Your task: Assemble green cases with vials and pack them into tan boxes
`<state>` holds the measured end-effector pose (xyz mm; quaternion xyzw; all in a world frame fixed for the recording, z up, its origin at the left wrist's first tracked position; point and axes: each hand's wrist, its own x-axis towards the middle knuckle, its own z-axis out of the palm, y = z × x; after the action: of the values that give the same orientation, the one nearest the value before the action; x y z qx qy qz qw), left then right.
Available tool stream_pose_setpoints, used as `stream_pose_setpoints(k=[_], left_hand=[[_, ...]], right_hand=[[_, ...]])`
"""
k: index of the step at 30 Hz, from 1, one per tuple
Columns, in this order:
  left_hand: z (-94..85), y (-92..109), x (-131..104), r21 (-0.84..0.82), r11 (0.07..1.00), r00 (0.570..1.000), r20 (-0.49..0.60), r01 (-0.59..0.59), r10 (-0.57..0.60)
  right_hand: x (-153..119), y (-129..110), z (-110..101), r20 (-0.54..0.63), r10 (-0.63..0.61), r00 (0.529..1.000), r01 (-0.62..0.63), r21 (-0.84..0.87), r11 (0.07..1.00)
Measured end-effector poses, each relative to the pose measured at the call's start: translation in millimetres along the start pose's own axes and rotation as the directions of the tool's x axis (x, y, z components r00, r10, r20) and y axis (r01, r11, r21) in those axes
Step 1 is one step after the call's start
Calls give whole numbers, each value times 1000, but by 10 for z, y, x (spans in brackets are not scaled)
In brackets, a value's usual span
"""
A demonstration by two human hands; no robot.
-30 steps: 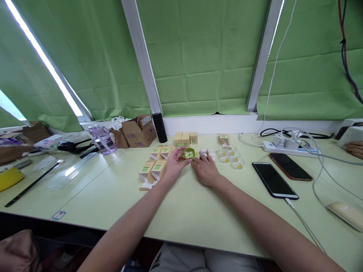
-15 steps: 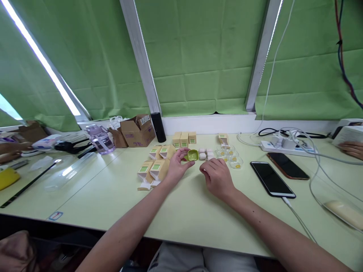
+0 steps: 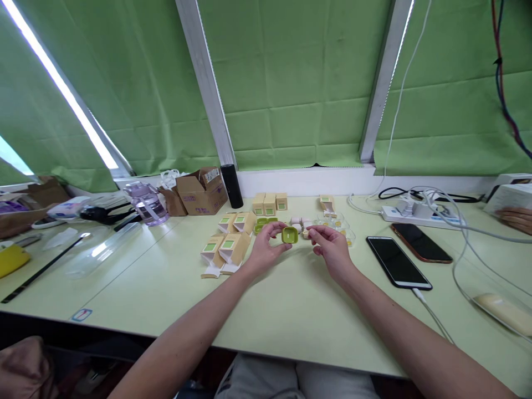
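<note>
My left hand [image 3: 269, 245] holds a small green square cup [image 3: 290, 235] between thumb and fingers, its hollow side turned towards me. Just right of it, my right hand [image 3: 332, 249] pinches a small pale piece [image 3: 306, 235], too small to make out. Behind the hands lie several small whitish rounded pieces [image 3: 296, 221], partly hidden. Clear plastic cups with yellow bits [image 3: 347, 237] stand beyond my right hand, which partly covers them. More green cups [image 3: 260, 223] sit behind my left hand. Several open kraft boxes with green windows [image 3: 233, 247] stand left of it.
Closed kraft boxes [image 3: 270, 204] stand at the back, with one open box [image 3: 327, 204] farther right. Two phones [image 3: 399, 262], a power strip [image 3: 424, 216] and cables occupy the right. A purple bottle [image 3: 146, 204], cardboard carton [image 3: 203, 192] and black cylinder [image 3: 231, 187] stand left. Other people's hands show at both edges.
My left hand has brought the green cup slightly right and nearer, uncovering green cups behind. My right hand has shifted right and turned, now showing a pale piece at its fingertips.
</note>
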<state>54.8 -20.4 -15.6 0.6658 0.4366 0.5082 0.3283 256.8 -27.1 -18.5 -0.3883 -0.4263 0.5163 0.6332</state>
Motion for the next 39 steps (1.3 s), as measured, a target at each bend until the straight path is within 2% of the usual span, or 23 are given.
stream_pose_setpoints(k=[8, 13, 22, 26, 29, 32, 39], left_hand=[[12, -38, -19, -20, 1000, 1000, 16, -3, 3], [28, -16, -29, -15, 1000, 1000, 19, -24, 24], [35, -69, -30, -6, 997, 997, 21, -74, 74], [24, -84, -39, 26, 995, 994, 38, -100, 99], [19, -79, -50, 33, 990, 990, 44, -138, 137], [21, -69, -64, 41, 979, 979, 48, -202, 200], [25, -29, -90, 108, 940, 945, 75, -325, 318]], right_hand=[[16, 37, -22, 26, 38, 999, -39, 55, 998], [-19, -3, 0, 67, 19, 998, -24, 80, 996], [-74, 5, 53, 130, -140, 982, 140, 12, 990], [-105, 40, 52, 140, -232, 963, 248, -107, 963], [-150, 51, 43, 184, -359, 915, 399, -279, 873], [-183, 63, 35, 267, -494, 827, 562, -427, 709], [-154, 129, 4, 410, -658, 632, 754, -521, 400]])
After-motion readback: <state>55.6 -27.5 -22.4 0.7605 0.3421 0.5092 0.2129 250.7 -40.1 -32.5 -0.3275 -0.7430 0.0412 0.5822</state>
